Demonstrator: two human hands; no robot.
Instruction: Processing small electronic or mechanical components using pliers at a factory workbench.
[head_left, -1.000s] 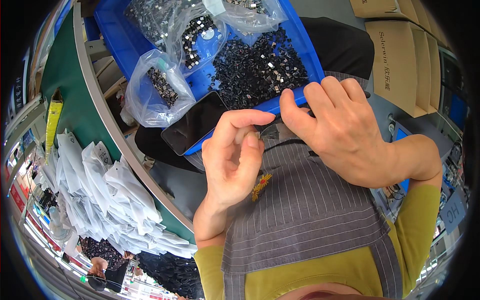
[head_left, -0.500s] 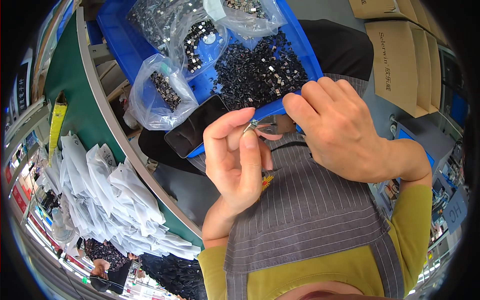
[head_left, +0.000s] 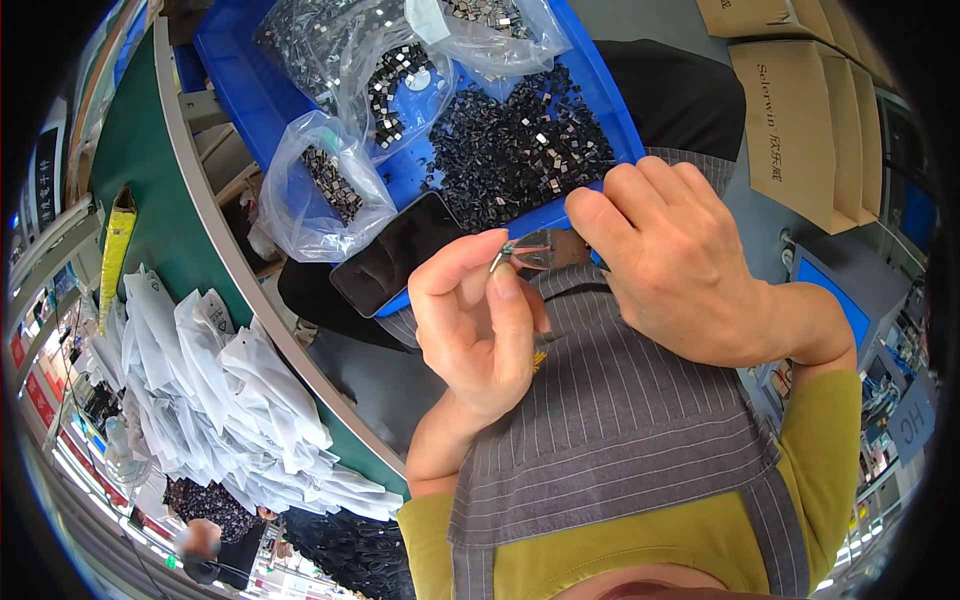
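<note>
I see the left hand (head_left: 478, 322) pinching a small metal clip (head_left: 503, 253) between thumb and forefinger, raised in front of the chest just below the near edge of the blue tray (head_left: 232, 70). The clip is tiny, silvery and thin, its tip poking out past the fingertips toward a clear plastic piece (head_left: 535, 250) held at the right hand (head_left: 672, 262). That hand is curled closed, knuckles up, touching the tray's near right corner; I cannot tell how firmly it holds the clear piece.

Inside the tray lies a loose heap of small dark parts (head_left: 515, 150), some glinting silver. Clear plastic bags (head_left: 325, 185) of the same parts sit at its left and far sides. A black phone (head_left: 400, 252), screen dark, rests on the tray's near left edge.

On the green bench (head_left: 135, 170), along its curved edge at left, lies a pile of empty white pouches (head_left: 215, 380). A yellow packet (head_left: 116, 245) lies beside them. Brown cardboard boxes (head_left: 800, 120) stand at the far right.
</note>
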